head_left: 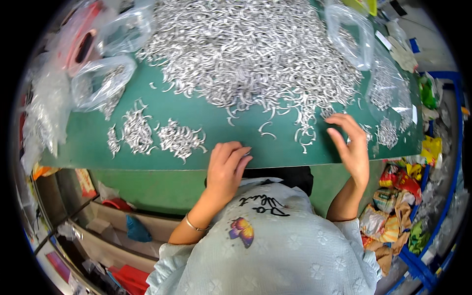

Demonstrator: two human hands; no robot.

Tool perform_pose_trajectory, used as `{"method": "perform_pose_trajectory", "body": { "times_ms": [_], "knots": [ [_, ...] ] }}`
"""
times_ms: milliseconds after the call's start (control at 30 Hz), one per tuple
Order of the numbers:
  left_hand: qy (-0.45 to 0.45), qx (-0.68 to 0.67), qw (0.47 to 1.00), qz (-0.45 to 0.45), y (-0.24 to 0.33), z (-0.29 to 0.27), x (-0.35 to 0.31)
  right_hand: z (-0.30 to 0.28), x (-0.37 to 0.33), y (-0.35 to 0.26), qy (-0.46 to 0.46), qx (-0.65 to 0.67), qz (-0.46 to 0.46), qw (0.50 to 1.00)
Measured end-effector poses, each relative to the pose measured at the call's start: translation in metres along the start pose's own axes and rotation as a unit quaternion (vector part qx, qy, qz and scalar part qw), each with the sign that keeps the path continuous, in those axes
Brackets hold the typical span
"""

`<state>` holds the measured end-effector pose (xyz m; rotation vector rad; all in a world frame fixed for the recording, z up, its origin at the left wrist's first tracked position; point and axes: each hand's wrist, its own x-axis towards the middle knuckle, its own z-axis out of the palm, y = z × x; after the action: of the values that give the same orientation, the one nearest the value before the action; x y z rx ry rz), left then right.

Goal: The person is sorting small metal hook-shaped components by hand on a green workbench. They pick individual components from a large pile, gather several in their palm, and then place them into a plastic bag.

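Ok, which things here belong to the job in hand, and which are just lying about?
Apparently in use: left hand, right hand, big heap of silvery curved pieces, smaller piles, clear bags with pieces, green table.

Probably just lying about: yellow packet at right, red object lower left.

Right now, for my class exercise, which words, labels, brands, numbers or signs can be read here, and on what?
Pale shirt: dark script-style lettering near a butterfly print; wording not copied here.
Colourful packets at right: any print is too small or blurred.
Silver curved pieces: none discernible.
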<state>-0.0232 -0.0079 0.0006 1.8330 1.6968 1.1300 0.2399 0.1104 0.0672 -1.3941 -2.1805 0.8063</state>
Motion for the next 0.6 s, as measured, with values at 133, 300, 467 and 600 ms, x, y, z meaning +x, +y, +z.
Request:
{"method": "perform_pose_trajectory", "body": {
  "times_ms": [133,300,467,600],
  "knots": [
    [0.003,0.011,1.0,0.005,-0.003,-0.002,-0.001,0.068,0.044,-0.041,-0.019,0.025,-0.146,0.989],
    [-0.01,0.011,1.0,0.009,0.0,-0.005,0.0,0.113,0.068,-0.057,-0.018,-0.074,-0.25,0.965],
    [0.004,-0.002,1.0,0.009,-0.004,-0.004,-0.006,0.09,0.041,-0.041,-0.095,-0.125,-0.218,0.963],
    [0.009,-0.005,1.0,0.013,-0.007,-0.002,-0.008,0.071,0.037,-0.029,-0.084,-0.046,-0.182,0.979]
  ]
}}
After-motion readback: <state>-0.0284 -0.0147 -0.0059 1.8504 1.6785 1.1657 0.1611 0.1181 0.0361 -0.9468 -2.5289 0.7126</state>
